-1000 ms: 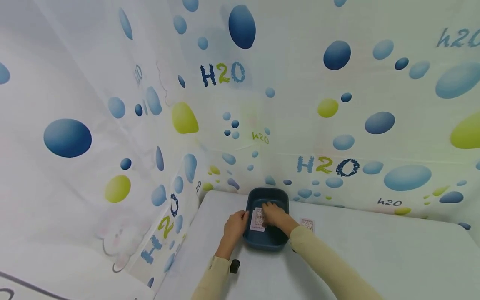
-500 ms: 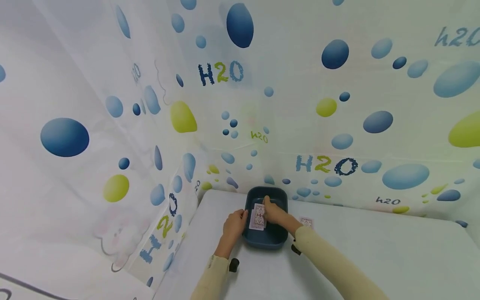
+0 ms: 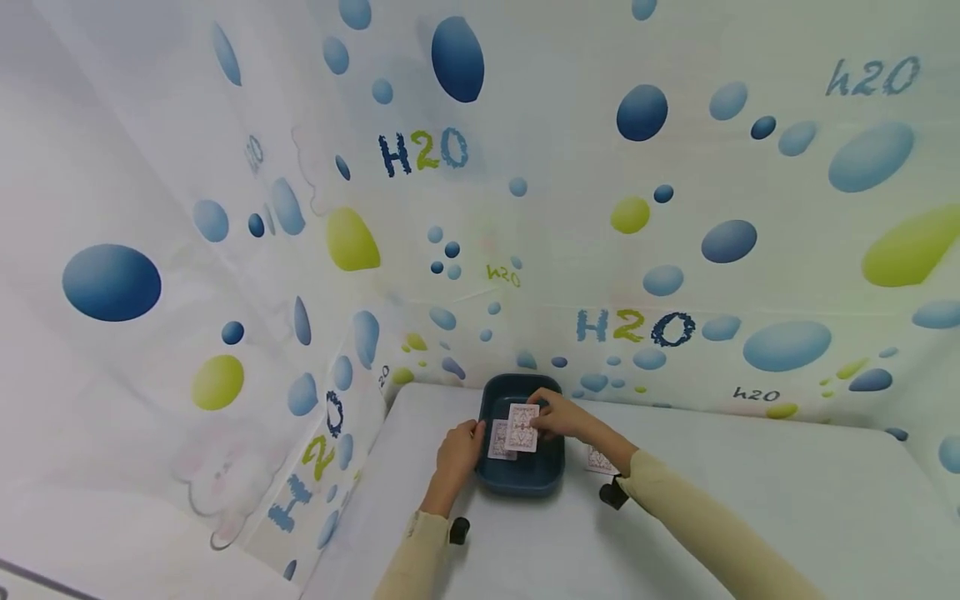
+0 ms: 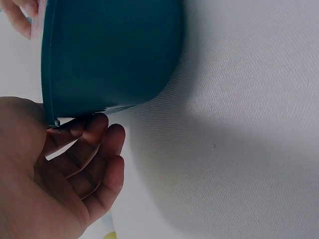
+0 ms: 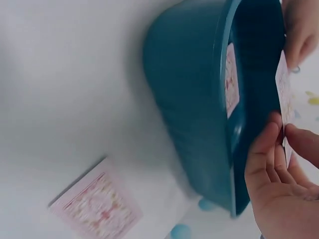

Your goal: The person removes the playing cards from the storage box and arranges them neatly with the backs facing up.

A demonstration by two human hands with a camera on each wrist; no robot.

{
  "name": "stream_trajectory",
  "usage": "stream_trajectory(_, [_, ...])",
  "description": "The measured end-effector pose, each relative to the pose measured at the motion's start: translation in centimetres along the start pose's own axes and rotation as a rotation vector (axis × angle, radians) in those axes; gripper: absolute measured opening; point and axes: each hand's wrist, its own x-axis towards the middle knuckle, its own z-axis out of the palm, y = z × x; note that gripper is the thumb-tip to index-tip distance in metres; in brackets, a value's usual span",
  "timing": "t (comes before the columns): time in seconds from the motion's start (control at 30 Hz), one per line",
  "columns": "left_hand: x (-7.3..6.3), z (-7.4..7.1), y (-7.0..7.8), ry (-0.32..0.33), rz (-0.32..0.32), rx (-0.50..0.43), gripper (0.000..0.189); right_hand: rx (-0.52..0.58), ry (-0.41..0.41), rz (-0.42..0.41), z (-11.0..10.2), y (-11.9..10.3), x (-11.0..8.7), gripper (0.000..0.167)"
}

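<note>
A dark teal plastic tub stands on the white table. My left hand grips its left rim; in the left wrist view the fingers curl below the rim against the outer wall. Between thumb and fingertips, my right hand pinches a playing card with a pink patterned back, held over the tub. The right wrist view catches this card nearly edge-on, above rim level. Another patterned card lies inside the tub, partly covered by the held one in the head view.
Right of the tub, a pink-backed card lies on the table, partly behind the right wrist. White curtains printed with blue and green drops rise behind and to the left. A black wrist mount hangs below the right forearm.
The right hand has risen from inside the tub, lifting the pinched card and exposing more of the card below. The left hand stays on the rim. The head view has turned slightly right.
</note>
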Motion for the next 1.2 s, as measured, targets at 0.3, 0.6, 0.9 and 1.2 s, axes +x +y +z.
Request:
stream_trajectory(0.3, [0.1, 0.2, -0.2, 0.018, -0.001, 0.029, 0.035, -0.01, 0.025, 0.061, -3.2, 2.4, -2.7, 0.038])
stream_trajectory(0.6, [0.2, 0.3, -0.3, -0.011, -0.014, 0.028, 0.036, -0.011, 0.03, 0.047, -5.8, 5.0, -5.3, 0.04])
stream_trajectory(0.9, [0.2, 0.5, -0.3, -0.018, -0.008, 0.019, 0.034, -0.003, 0.064, 0.081, -7.3, 8.9, -7.2, 0.04])
stream_trajectory(1.2, [0.2, 0.3, -0.2, -0.017, 0.001, 0.022, 0.035, -0.091, 0.134, 0.098, -9.3, 12.9, -9.0, 0.039])
